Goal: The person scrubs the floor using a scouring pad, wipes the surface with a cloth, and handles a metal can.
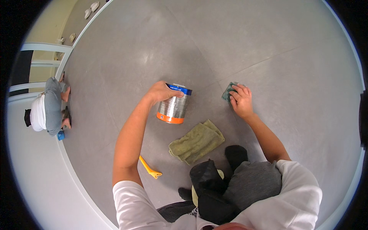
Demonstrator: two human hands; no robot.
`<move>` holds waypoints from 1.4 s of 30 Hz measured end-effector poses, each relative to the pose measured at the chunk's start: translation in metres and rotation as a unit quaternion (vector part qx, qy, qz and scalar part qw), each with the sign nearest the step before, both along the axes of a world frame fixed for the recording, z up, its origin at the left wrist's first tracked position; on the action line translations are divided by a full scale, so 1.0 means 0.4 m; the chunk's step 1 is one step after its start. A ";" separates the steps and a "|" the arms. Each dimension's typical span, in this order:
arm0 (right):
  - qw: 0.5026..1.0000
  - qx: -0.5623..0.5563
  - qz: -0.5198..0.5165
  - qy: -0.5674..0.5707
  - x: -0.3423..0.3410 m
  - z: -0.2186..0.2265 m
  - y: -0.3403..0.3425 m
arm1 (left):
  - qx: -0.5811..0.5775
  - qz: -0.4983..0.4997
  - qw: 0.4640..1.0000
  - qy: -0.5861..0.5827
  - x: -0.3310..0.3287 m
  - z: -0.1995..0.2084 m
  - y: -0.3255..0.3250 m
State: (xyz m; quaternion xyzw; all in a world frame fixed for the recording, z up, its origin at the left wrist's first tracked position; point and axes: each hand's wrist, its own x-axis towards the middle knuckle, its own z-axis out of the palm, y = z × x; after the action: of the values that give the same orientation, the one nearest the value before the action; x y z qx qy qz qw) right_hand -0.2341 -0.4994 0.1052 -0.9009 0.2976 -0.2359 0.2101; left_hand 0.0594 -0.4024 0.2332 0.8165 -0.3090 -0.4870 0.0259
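Note:
My left hand (164, 93) grips the upper side of a metal can (173, 107), with its thumb across the blue top band. The can is bare silver in the middle, has an orange band at its base, and appears tilted. I cannot tell whether its base touches the floor. To the right, my right hand (240, 100) presses a dark green scouring pad (228, 91) against the grey floor (260, 42), fingers bent over it. A folded olive-green towel (196, 141) lies on the floor between my arms, below the can.
A yellow-handled tool (150, 168) lies beside my left forearm. At the far left, a person (51, 105) crouches by the wall next to a small blue object (61, 135). White frame rails (46, 47) and pale shoes (91, 10) are at the upper left.

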 end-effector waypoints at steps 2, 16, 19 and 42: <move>1.000 -0.005 -0.005 -0.011 -0.008 -0.020 -0.007 | -0.055 0.019 0.998 -0.020 -0.018 -0.003 0.000; 0.952 -0.070 0.220 0.201 0.138 0.054 -0.170 | -0.400 0.246 0.873 -0.134 -0.118 0.186 0.351; 0.893 -0.130 0.210 0.376 0.205 0.130 -0.229 | -0.431 0.284 0.841 -0.164 -0.125 0.229 0.513; 0.964 -0.042 0.162 0.208 0.391 0.103 0.205 | -0.387 0.505 0.710 -0.301 -0.145 0.065 0.687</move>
State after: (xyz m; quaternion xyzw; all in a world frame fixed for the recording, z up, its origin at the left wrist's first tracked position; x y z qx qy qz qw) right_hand -0.0776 -0.4175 0.1463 -0.9742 0.1748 -0.0183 0.1414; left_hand 0.0016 -0.1276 0.2593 0.8727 -0.0036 0.0326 0.4871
